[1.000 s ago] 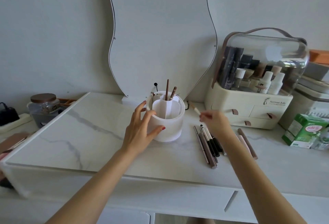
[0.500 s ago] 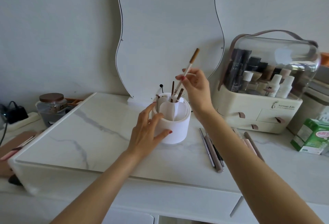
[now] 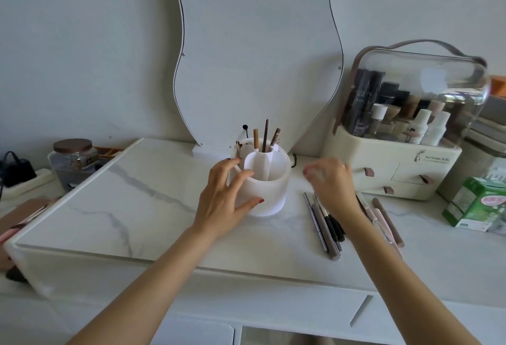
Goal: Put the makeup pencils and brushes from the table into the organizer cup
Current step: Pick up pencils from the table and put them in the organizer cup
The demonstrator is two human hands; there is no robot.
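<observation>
The white organizer cup stands at the middle of the marble table, with a few brown pencils upright in its back compartments. My left hand wraps the cup's left side, thumb on its front wall. My right hand, blurred, hovers empty with loose fingers just right of the cup, above the pencils lying on the table. A grey and black group of pencils lies right of the cup, and pink and brown ones lie further right, partly hidden by my right forearm.
A wavy mirror leans on the wall behind the cup. A cream cosmetics case with a clear lid stands at the right, a green box beyond it. A glass jar sits at the far left.
My right hand lifted a white, brown-tipped pencil from the table, placed it in the cup, and has come back down empty toward the lying pencils. My left hand stayed on the cup.
</observation>
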